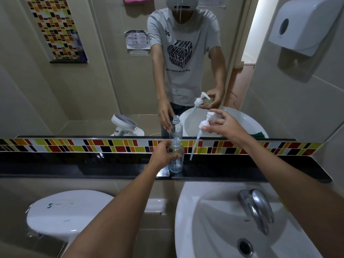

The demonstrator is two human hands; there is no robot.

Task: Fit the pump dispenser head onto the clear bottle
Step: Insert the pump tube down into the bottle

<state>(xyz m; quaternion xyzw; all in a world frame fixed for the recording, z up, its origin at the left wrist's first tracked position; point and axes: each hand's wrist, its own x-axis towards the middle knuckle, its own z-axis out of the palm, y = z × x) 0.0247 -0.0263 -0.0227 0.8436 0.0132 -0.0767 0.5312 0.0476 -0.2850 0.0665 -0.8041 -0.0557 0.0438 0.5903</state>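
A clear bottle [175,159] stands upright on a black ledge [93,168] that runs along the wall under a mirror [111,71]. Its neck is open, with no cap on it. The left hand [163,153] wraps around the bottle's upper body from the left, fingers curled around the front and closed on the plastic, while the base rests on the ledge.

The right hand [223,125] is raised to the right of the bottle and higher than its neck. It pinches the white pump head [204,121] at the collar between thumb and fingertips, with the other fingers fanned out above. The pump's nozzle points up and to the right, and its long thin tube [194,146] hangs down and slightly left, its tip ending just beside the bottle's shoulder, outside the bottle and apart from the opening.

A strip of coloured tiles [74,146] runs between the ledge and the mirror. Below the ledge sits a white basin [204,229] with a metal tap [256,207], and to its left a white toilet tank lid [65,213]. A white paper towel dispenser [301,25] is mounted on the right wall. The mirror reflects both hands, the bottle and the pump.
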